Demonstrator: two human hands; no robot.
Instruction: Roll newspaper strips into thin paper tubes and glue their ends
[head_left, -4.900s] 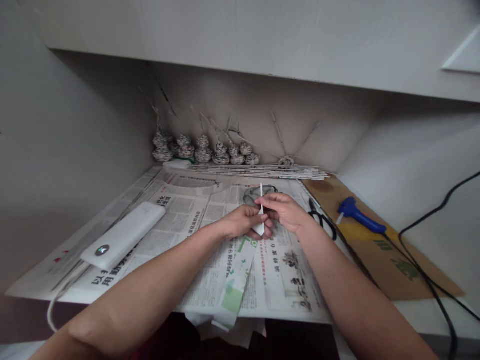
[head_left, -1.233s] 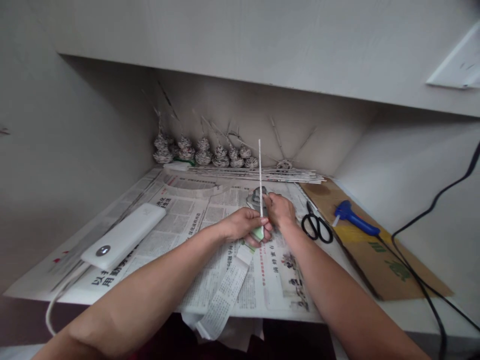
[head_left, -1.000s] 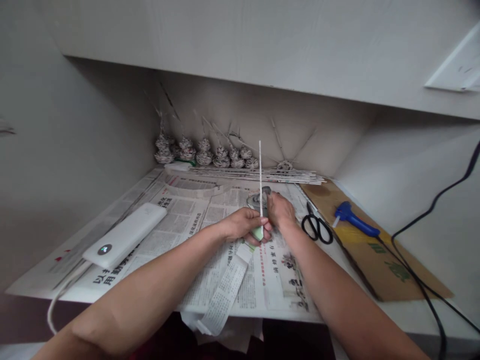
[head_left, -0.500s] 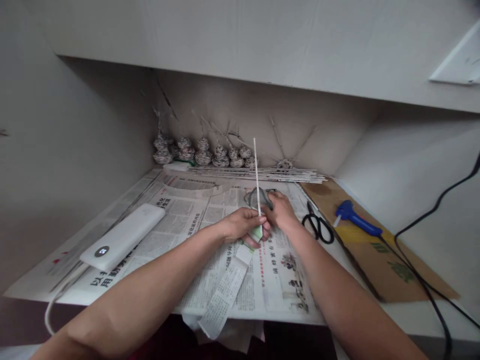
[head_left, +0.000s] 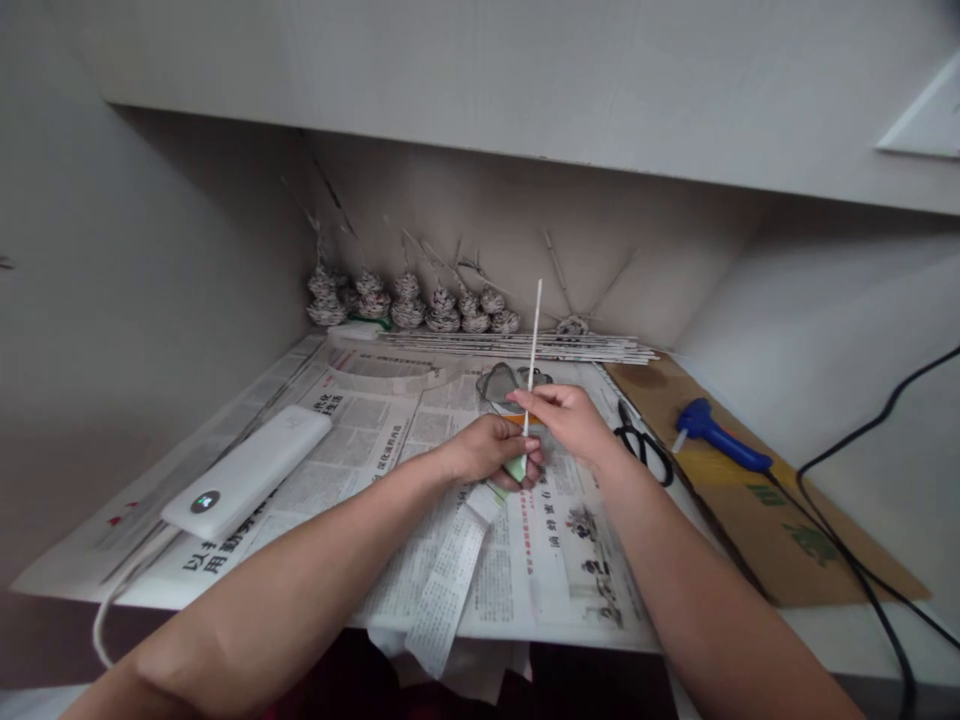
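Note:
My left hand [head_left: 499,450] is closed on the lower end of a thin white paper stick [head_left: 534,335], which stands nearly upright. A newspaper strip [head_left: 450,590] runs from the same hand down over the front edge; its upper end looks partly green. My right hand [head_left: 559,415] pinches the stick just above the left, between thumb and fingers. Behind the hands lies a grey roundish object [head_left: 496,385], partly hidden, whose kind I cannot make out. Something thin and orange [head_left: 517,419] shows between the hands. Black-handled scissors [head_left: 645,455] lie right of my right hand.
Newspaper [head_left: 315,490] covers the table. At left lies a white power bank [head_left: 247,470] with a cable. A blue glue gun [head_left: 720,437] rests on cardboard [head_left: 810,560] at right. Thin paper sticks [head_left: 525,347] and several woven gourd shapes [head_left: 409,305] line the back, under an overhanging panel [head_left: 480,80].
My right hand has left the grey object and come in to the paper stick, which it now pinches. The stick's top has swung a little right. My left hand keeps its hold.

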